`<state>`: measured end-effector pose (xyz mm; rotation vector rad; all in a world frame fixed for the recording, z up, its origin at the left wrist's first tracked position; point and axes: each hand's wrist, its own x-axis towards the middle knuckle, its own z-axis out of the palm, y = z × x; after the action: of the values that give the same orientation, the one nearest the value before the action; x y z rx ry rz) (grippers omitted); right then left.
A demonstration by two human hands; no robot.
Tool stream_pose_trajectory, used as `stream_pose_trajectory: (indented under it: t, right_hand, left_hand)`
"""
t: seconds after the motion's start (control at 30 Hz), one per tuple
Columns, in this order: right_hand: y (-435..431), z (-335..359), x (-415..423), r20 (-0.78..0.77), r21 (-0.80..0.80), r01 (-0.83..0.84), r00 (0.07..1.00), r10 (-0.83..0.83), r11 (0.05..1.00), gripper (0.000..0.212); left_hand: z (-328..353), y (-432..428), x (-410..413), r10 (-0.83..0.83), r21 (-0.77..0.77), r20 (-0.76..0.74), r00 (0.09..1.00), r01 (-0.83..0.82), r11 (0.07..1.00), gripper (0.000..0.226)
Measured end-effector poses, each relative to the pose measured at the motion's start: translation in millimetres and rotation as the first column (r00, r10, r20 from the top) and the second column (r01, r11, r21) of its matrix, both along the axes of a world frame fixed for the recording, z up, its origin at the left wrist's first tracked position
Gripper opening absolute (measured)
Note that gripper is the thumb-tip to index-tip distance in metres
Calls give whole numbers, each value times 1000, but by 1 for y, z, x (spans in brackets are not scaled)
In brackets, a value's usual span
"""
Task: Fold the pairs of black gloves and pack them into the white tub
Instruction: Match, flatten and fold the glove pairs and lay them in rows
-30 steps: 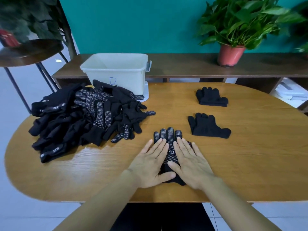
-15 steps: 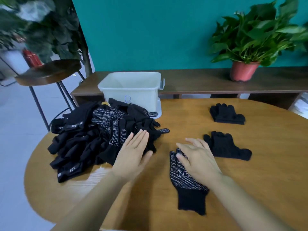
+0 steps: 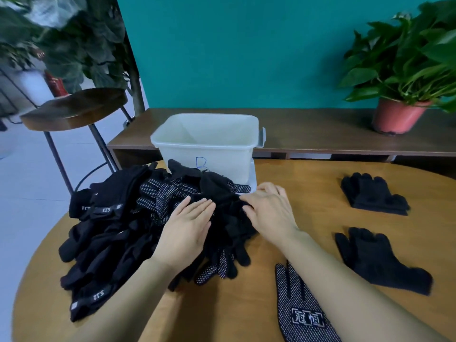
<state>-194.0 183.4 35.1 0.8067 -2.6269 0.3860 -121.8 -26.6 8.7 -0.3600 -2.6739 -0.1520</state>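
Both hands are on the glove pile, centre-left of frame, in front of the white tub (looks empty). Left hand lies flat, fingers straight, holding nothing. Right hand has its fingertips dug into the pile, can't tell if it grips one. Risk: tangled gloves drag out together, or the pick mismatches the dotted glove lower right on the bench.

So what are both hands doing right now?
Left hand: open, flat on the glove pile.
Right hand: fingers curled into the pile; grip cannot be told.
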Motion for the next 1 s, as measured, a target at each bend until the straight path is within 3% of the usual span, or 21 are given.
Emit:
stream_pose_trajectory:
  t: [0.1,0.23,0.33,0.43,0.5,0.6,0.7,0.8,0.83,1.0]
  right_hand:
    - [-18,-4,-18,23,78,-29,999,28,997,31]
    - [-24,-9,-30,95,117,-27,995,16,993,26]
    - [-23,11,-32,139,-26,-30,990,34,999,21]
    - [-26,56,-30,219,-261,-53,969,112,964,9]
    - [-27,91,-25,235,-350,-90,955,180,933,11]
    - [-30,134,-14,231,-387,-145,941,248,911,21]
    - [-33,162,2,232,-353,-134,946,226,926,16]
    - [-35,179,22,226,-342,-128,950,214,931,5]
    - [-35,183,28,234,-353,-128,947,220,927,5]
    - [-15,191,44,428,-401,-101,859,283,911,18]
  left_hand:
    - [-3,1,-12,-7,-13,-12,1000,7,1000,45]
    - [-2,-1,-17,-15,-10,-5,1000,15,1000,46]
    - [7,-5,-15,-18,50,-11,1000,19,999,48]
    - [33,-6,-10,0,241,-28,1000,7,971,63]
    - [60,-1,-5,-28,494,57,998,-3,870,77]
    - [102,8,3,-102,787,174,979,-76,612,87]
    - [135,13,11,-98,852,236,967,-157,500,74]
    - [154,15,19,-90,857,196,976,-126,499,15]
    - [160,15,23,-90,855,193,977,-123,504,9]
    - [173,13,41,-207,903,256,944,-157,399,20]
